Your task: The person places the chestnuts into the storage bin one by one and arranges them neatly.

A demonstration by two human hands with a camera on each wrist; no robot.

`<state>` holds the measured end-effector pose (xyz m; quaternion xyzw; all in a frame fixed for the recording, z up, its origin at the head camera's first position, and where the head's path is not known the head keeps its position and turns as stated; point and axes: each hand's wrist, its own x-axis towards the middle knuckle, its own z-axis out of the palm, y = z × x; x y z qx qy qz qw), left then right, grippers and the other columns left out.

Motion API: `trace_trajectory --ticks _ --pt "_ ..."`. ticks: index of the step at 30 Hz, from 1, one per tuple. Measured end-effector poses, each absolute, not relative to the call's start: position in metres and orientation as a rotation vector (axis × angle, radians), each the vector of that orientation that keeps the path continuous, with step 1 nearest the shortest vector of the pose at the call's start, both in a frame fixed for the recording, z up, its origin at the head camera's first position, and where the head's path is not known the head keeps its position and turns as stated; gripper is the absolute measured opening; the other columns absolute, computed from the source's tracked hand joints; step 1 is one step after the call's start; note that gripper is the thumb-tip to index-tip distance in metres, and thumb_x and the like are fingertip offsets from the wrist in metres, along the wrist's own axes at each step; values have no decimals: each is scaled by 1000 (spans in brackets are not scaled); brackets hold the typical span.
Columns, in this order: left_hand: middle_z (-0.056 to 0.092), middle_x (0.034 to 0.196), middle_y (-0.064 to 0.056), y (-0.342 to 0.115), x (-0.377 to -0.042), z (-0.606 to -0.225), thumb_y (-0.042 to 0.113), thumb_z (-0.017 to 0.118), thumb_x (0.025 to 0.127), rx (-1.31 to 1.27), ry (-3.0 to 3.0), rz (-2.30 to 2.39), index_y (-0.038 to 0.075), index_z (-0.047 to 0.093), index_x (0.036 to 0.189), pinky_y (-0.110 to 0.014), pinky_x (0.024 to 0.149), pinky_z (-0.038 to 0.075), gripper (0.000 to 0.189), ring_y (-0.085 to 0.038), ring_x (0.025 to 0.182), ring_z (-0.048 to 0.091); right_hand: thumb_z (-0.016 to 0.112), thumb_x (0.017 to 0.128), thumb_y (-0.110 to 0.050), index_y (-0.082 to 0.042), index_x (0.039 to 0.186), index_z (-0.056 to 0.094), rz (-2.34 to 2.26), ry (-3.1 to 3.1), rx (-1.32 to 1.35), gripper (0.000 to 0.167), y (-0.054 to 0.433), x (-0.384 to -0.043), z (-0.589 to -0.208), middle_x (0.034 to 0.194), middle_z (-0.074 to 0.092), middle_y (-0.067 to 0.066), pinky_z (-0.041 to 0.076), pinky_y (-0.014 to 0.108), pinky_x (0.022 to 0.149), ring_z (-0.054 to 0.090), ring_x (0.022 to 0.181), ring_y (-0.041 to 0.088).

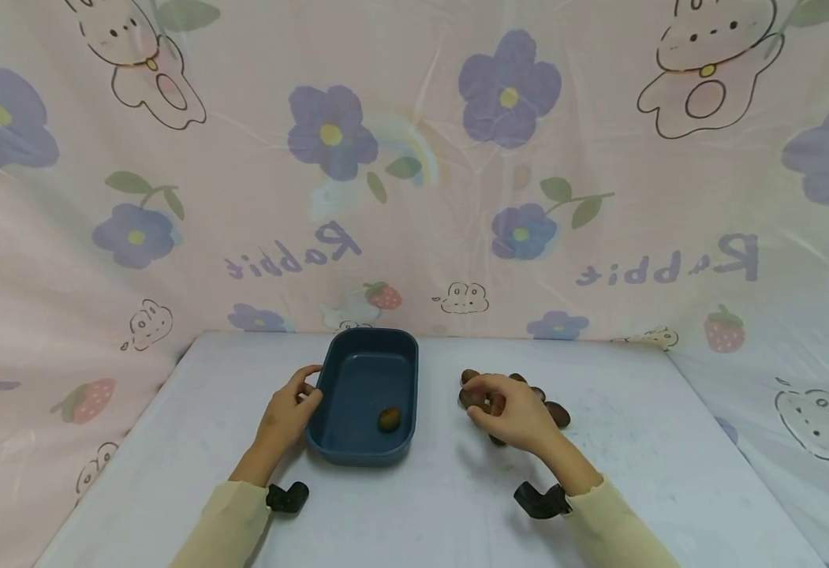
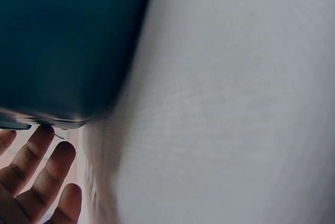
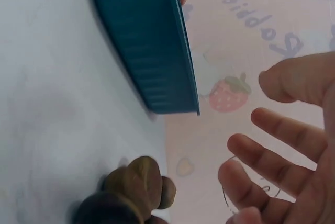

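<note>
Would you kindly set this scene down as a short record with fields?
Container: blue box on a white table
Inside: one brown rounded piece, near right corner
Outside: clustered brown pieces, right of the box, partly hidden
Left hand: touching the box's left side
Right hand: above the cluster, nothing visible between its fingers
Backdrop: patterned sheet with purple flowers

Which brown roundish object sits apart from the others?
The brown roundish object inside the dark-blue rectangular container; the others cluster outside, near the right hand.
</note>
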<state>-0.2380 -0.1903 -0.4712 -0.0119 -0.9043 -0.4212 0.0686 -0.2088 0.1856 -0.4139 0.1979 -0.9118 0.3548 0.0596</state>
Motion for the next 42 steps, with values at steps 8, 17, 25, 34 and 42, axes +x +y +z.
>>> trace_trajectory --ticks 8,17,25,34,42 --pt "66 95 -5 -191 -237 -471 25 52 92 -42 -2722 -1270 27 49 137 -30 65 43 45 -15 71 55 73 83 -22 -19 112 67 1051 -2781 509 31 201 -200 -423 94 67 -2 43 24 52 52 58 12" --pt "66 94 -5 -193 -237 -472 24 52 93 -52 -2714 -1262 28 49 137 -30 64 42 44 -16 71 55 73 82 -23 -20 109 68 963 -2816 445 28 215 -194 -430 91 64 -4 40 24 52 49 58 9" --pt "65 95 -5 -193 -238 -475 24 51 94 -49 -2722 -1255 28 49 137 -30 64 42 43 -16 72 54 74 81 -24 -19 110 68 939 -2862 385 30 223 -193 -436 94 67 0 40 24 51 48 54 6" --pt "65 94 -5 -191 -238 -474 25 51 93 -42 -2724 -1255 28 49 136 -30 64 42 44 -16 71 54 75 80 -26 -22 109 67 838 -2940 325 31 227 -190 -443 97 68 0 40 25 52 49 55 6" --pt "65 93 -4 -189 -237 -472 25 51 93 -48 -2721 -1253 28 49 136 -30 65 42 44 -16 72 54 77 77 -28 -24 107 68 789 -2967 283 31 229 -192 -451 96 67 0 38 27 50 45 50 7"
